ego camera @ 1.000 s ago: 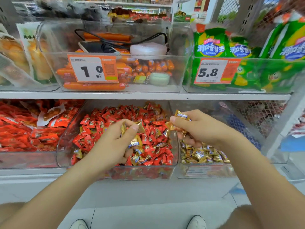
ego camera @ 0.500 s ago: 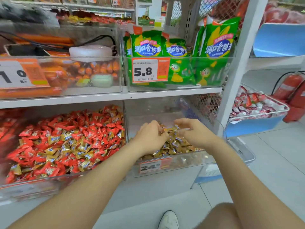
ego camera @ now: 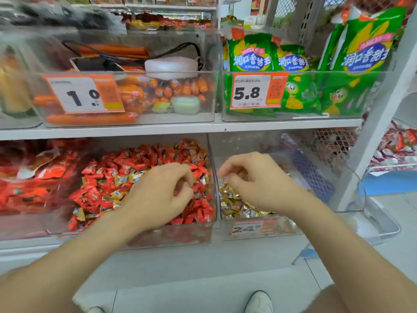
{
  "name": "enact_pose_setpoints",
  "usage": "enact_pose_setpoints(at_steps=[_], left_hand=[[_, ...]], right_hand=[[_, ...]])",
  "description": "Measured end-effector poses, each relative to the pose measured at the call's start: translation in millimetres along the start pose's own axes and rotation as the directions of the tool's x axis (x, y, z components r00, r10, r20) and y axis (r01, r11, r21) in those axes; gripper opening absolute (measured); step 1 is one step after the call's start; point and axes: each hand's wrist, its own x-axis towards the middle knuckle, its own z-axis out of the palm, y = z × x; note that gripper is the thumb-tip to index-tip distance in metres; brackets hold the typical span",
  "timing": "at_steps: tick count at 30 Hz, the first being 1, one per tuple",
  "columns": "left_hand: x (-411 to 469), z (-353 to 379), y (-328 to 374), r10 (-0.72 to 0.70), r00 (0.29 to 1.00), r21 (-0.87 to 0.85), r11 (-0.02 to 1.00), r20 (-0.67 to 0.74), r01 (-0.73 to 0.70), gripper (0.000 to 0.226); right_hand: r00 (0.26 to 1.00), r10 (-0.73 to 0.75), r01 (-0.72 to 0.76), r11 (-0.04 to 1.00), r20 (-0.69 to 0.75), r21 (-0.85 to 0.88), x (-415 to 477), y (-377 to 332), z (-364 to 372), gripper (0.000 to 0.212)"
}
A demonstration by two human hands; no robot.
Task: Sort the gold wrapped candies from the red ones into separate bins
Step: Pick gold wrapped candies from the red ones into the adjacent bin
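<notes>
Head camera: two bare arms reach out to a shop shelf. In the middle of the picture, under the shelf board, stand two clear bins side by side, touching.

The left bin is full of red candies. Some gold candies lie mixed in with them, mostly near the front and middle. The left hand is over this bin, near its right side. Its fingers are curled and the thumb comes close to them. Something red shows between them, but I cannot tell if the hand is pinching a candy or not.

The right bin has only a small pile of gold wrapped candies in its front part. The right hand hangs just above that pile with its fingers bent down. I cannot tell if it holds anything. An orange price tag reading 24 sticks on the front of this bin.

In the upper part of the picture, a clear box holds orange sausages behind a tag that says 1.0. To the right of it are green snack bags with a 5.8 tag. At the bottom edge is a white shoe on the floor.
</notes>
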Motion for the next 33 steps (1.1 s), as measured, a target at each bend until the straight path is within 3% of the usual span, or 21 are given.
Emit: enact_pose_setpoints(at_steps=[4, 9, 13, 20, 24, 28, 33], left_hand=[[-8.1, -22.2, -60.8, -0.189, 0.978, 0.015, 0.982, 0.084, 0.188, 0.027], [-12.4, -26.9, -82.7, -0.099, 0.947, 0.084, 0.993, 0.305, 0.077, 0.021], [-11.2, -18.6, -87.6, -0.078, 0.916, 0.148, 0.989, 0.393, 0.021, 0.027], [-0.3, -16.1, -89.6, -0.139, 0.908, 0.242, 0.969, 0.395, 0.043, 0.03], [-0.8, -20.4, -94.3, -0.146, 0.907, 0.205, 0.976, 0.395, 0.068, 0.03], [-6.5, -29.1, -100.2, -0.149, 0.905, 0.142, 0.985, 0.4, 0.099, 0.032], [-14.8, -36.8, -99.7, -0.185, 0.921, 0.05, 0.983, 0.343, 0.179, 0.035]], right_hand=[[0.973, -0.181, 0.191, 0.98, 0.141, -0.059, 21.1, -37.2, 36.4, 0.025], [0.927, -0.235, 0.287, 0.946, 0.292, -0.148, 50.0, -53.7, 85.3, 0.022], [0.914, -0.152, 0.283, 0.903, 0.376, -0.322, 67.3, -66.1, 103.1, 0.051], [0.922, -0.089, 0.294, 0.796, 0.377, -0.53, 81.5, -73.6, 112.8, 0.05], [0.952, -0.07, 0.213, 0.85, 0.298, -0.482, 87.9, -71.6, 112.5, 0.04], [0.972, -0.032, 0.105, 0.945, 0.232, -0.31, 89.8, -58.9, 107.2, 0.03], [0.973, -0.037, 0.074, 0.985, 0.227, -0.156, 85.1, -52.9, 98.2, 0.021]])
